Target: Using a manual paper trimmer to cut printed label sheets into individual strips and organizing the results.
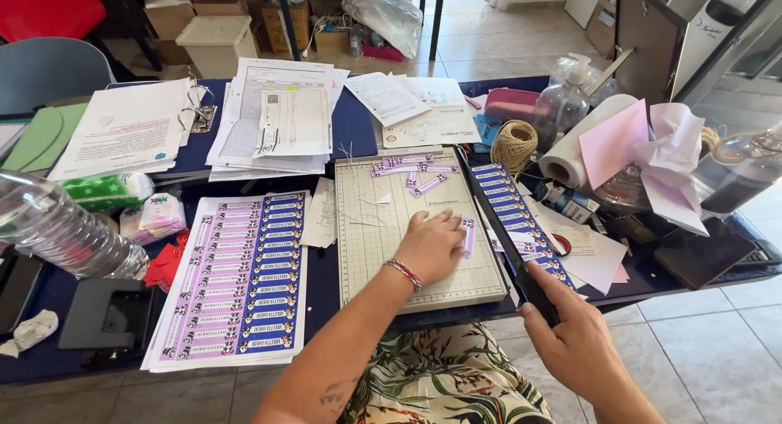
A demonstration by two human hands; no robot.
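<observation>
Fingers of right hand [570, 338] hide cutter handle [533, 287]; label strip [467, 237] half under left hand [429, 246].

dark blue tabletop [350, 127], crowded. centre: green gridded paper trimmer [399, 220]. left of it: printed sheet of purple and blue label strips [236, 277]. near left: black hole punch [106, 314], clear plastic bottle [57, 228] on its side. far: paper stacks [277, 118]. right: twine ball [513, 143], paper towel roll [578, 143], cut label strip [517, 216], pink paper [611, 143].
</observation>
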